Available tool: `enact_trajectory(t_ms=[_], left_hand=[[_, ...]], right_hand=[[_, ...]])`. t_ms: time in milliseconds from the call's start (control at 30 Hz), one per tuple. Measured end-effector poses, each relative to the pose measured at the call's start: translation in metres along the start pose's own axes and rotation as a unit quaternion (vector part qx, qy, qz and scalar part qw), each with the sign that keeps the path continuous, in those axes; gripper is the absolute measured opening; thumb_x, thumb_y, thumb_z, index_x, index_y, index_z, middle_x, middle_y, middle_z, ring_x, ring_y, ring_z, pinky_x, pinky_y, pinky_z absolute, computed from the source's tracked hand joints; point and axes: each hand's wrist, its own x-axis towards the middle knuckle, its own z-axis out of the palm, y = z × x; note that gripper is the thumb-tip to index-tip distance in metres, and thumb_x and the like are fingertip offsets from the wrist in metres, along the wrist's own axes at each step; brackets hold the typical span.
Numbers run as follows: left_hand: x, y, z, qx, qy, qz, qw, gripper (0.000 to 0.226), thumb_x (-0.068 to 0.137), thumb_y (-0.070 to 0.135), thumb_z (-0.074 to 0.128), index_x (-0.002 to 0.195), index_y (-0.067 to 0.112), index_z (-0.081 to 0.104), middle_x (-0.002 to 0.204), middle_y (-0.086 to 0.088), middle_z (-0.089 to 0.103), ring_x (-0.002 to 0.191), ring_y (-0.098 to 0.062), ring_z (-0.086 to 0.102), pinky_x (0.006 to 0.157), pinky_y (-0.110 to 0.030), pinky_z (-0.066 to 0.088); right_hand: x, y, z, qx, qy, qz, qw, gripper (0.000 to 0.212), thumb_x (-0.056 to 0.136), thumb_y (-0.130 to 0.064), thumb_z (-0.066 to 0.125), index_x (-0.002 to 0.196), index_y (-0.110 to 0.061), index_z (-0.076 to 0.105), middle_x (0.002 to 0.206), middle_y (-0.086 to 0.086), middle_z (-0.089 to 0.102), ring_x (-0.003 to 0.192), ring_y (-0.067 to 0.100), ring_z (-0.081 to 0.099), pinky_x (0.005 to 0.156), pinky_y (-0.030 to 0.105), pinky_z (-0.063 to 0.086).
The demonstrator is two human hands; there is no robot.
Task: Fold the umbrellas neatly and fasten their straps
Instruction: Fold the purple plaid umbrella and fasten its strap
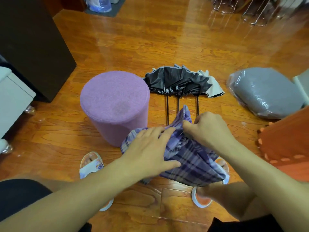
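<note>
Folding stage: left hand [151,152] flat, smoothing plaid umbrella [189,158]; right hand [207,128] grip pinches canopy pleat. Next probably: wrap pleats, find strap.

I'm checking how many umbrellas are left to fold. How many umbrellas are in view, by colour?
Purple plaid umbrella, held under the left hand and pinched by the right hand: 1
Black umbrellas on the floor, counted by their three shafts: 3
Total: 4

bright indoor light, glare streaks on glossy floor [150,39], edges bowed and soft
</note>
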Motion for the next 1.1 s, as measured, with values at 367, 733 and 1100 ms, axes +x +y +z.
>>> enact_trajectory(t_ms=[367,733,1100], left_hand=[[-0.009,-0.042,-0.033,0.087,-0.057,-0.002,0.995,0.047,0.100,0.067,0.024,0.116,0.034,0.052,0.113,0.004,0.067,0.105,-0.025,0.063,0.078,-0.037,0.039],[0.002,-0.051,-0.017,0.032,-0.099,0.049,0.993,0.040,0.103,0.026,0.045,0.140,0.039,0.053,0.113,0.010,0.066,0.109,-0.018,0.048,0.089,-0.037,0.033],[0.006,-0.033,0.003,-0.114,-0.103,0.080,0.985,0.052,0.100,0.024,0.056,0.150,0.029,0.045,0.147,0.007,0.053,0.135,-0.014,0.045,0.110,-0.023,0.033]], right_hand=[[0.013,0.011,-0.018,0.005,0.007,0.006,1.000,0.049,0.081,-0.046,0.062,0.058,-0.003,0.065,0.057,0.016,0.061,0.059,0.031,0.058,0.049,0.032,0.038],[0.005,0.013,-0.025,-0.004,0.025,-0.042,0.999,0.052,0.085,-0.050,0.061,0.061,-0.004,0.066,0.061,0.017,0.063,0.065,0.032,0.060,0.051,0.034,0.041],[0.001,0.011,-0.019,-0.002,0.005,-0.085,0.996,0.053,0.084,-0.055,0.062,0.053,-0.012,0.056,0.051,0.007,0.053,0.054,0.022,0.050,0.046,0.030,0.029]])
